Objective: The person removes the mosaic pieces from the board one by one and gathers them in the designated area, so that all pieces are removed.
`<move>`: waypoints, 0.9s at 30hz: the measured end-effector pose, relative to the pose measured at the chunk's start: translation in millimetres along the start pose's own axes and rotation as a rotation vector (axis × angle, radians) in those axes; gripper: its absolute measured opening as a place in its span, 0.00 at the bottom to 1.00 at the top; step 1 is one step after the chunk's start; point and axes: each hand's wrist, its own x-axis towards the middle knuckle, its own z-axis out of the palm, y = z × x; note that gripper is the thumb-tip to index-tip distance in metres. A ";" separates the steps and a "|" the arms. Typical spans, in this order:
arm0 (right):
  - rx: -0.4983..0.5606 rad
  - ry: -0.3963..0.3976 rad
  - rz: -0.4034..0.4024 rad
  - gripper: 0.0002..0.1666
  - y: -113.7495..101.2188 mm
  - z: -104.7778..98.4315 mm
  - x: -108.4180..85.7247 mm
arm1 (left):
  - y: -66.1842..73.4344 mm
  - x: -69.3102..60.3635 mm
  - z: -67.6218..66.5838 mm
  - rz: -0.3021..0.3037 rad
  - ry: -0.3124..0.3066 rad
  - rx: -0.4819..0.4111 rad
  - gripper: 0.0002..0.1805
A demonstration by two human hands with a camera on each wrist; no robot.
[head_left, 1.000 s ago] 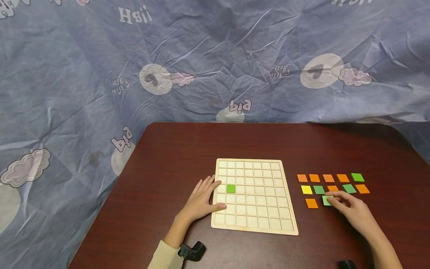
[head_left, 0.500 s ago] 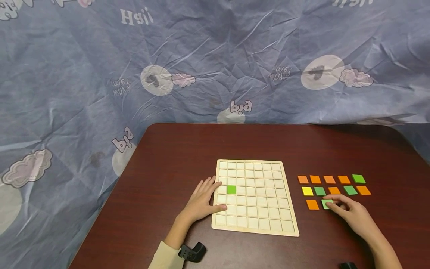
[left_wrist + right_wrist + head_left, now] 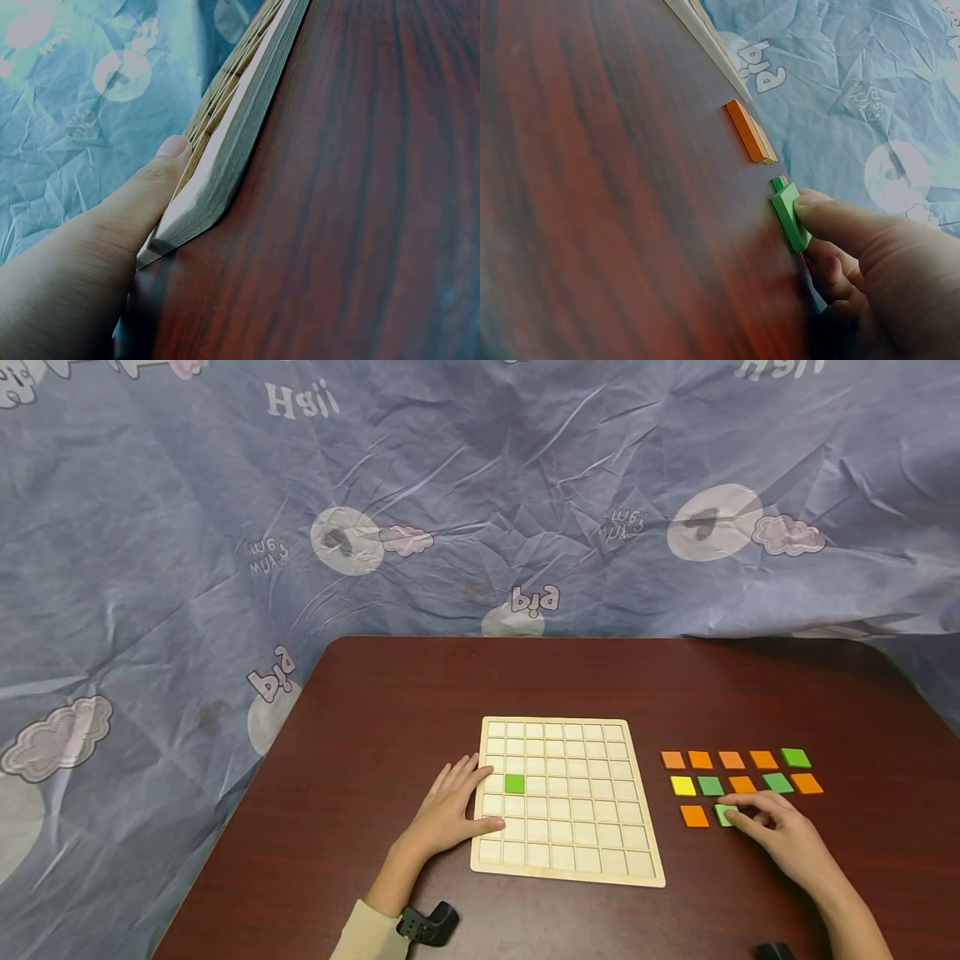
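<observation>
My left hand [image 3: 442, 810] rests on the left edge of a pale wooden grid board [image 3: 570, 877], fingers spread and thumb lying on its rim. In the left wrist view the thumb [image 3: 142, 187] touches the board's edge [image 3: 225, 172]. One green square tile [image 3: 514, 784] sits in a cell near the board's left side. Right of the board, my right hand [image 3: 783, 839] pinches a light green square tile [image 3: 725, 815] between thumb and fingers. The right wrist view has the thumb on this tile's [image 3: 789, 217] face; the fingers behind it are partly hidden.
Loose tiles lie in rows right of the board: several orange ones [image 3: 694, 816], a yellow one [image 3: 682, 786] and greens such as the far corner tile [image 3: 796, 757]. The dark wooden table [image 3: 420, 685] ends at a blue patterned cloth [image 3: 465, 468].
My right hand has drawn the light green tile slightly nearer and to the left, and its grip on it looks firmer. The left hand has stayed on the board.
</observation>
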 end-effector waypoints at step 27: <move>-0.008 -0.002 0.039 0.24 -7.1 -6.6 -2.4 | -0.4 -0.3 0.8 -0.006 -0.001 -0.010 0.44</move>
